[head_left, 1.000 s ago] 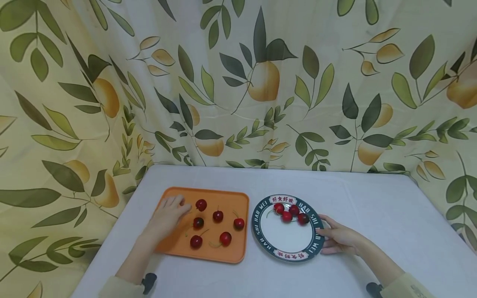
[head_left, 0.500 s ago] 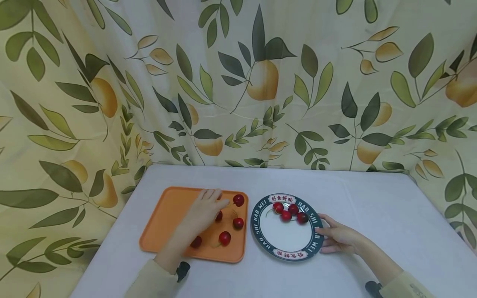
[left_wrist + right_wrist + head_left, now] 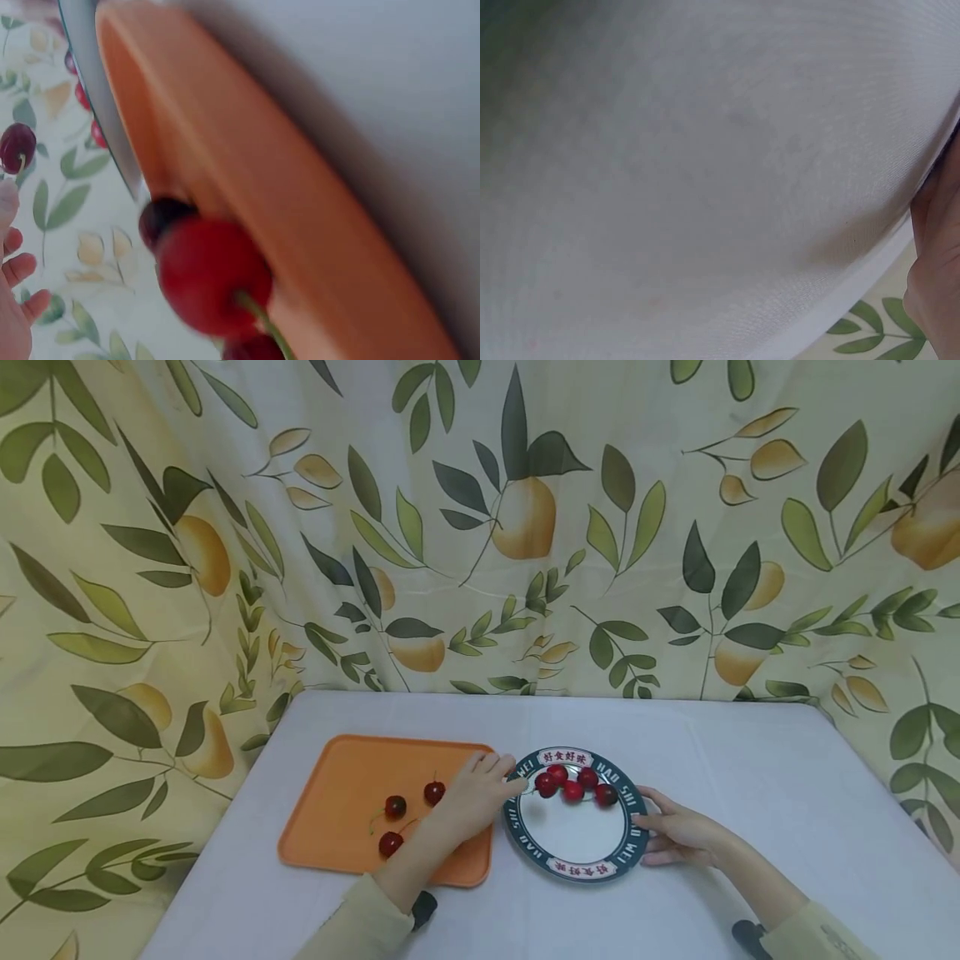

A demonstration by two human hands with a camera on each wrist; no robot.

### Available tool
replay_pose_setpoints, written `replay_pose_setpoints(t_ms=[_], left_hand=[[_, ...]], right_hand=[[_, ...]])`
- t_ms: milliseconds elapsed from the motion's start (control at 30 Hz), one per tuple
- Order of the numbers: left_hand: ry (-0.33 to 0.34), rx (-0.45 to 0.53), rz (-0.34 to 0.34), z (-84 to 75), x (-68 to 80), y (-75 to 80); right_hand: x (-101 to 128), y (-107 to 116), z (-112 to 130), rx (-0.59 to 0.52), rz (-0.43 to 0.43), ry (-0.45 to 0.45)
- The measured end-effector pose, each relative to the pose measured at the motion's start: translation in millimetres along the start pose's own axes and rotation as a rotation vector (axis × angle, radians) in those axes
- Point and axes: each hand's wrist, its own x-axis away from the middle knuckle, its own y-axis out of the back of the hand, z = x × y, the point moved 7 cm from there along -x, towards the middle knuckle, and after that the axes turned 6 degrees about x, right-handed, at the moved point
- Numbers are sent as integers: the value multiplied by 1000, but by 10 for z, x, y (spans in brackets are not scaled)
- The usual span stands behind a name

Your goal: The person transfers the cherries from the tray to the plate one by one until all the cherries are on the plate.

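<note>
Left hand (image 3: 480, 793) now at plate (image 3: 628, 852) — cherry (image 3: 545, 785) carried over.

You're looking at glossy, smooth-skinned cherries (image 3: 573, 787) on a shiny glazed plate (image 3: 630, 852) at lower centre. Left of it, your orange tray (image 3: 337, 777) reads as matt plastic. The tablecloth (image 3: 750, 760) is plain matt cloth; the leaf-print curtain (image 3: 480, 527) behind hangs creased.

On the tabletop (image 3: 750, 777) the tray (image 3: 337, 793) lies just left of the plate (image 3: 573, 870), with three cherries (image 3: 395, 807) on it and four cherries (image 3: 573, 788) on the plate's far half.
</note>
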Motion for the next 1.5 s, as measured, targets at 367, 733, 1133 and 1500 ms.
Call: replay_pose_setpoints(t_ms=[367, 733, 1133, 1500], left_hand=[[-55, -17, 16, -390, -269, -145], [-155, -35, 50, -731, -487, -287], [-165, -136, 107, -799, -600, -442], [-96, -170, 119, -763, -636, -542]], right_hand=[[-3, 0, 30, -2, 15, 11], [14, -22, 42, 8, 47, 32], [7, -20, 33, 10, 31, 23], [14, -17, 25, 6, 31, 14]])
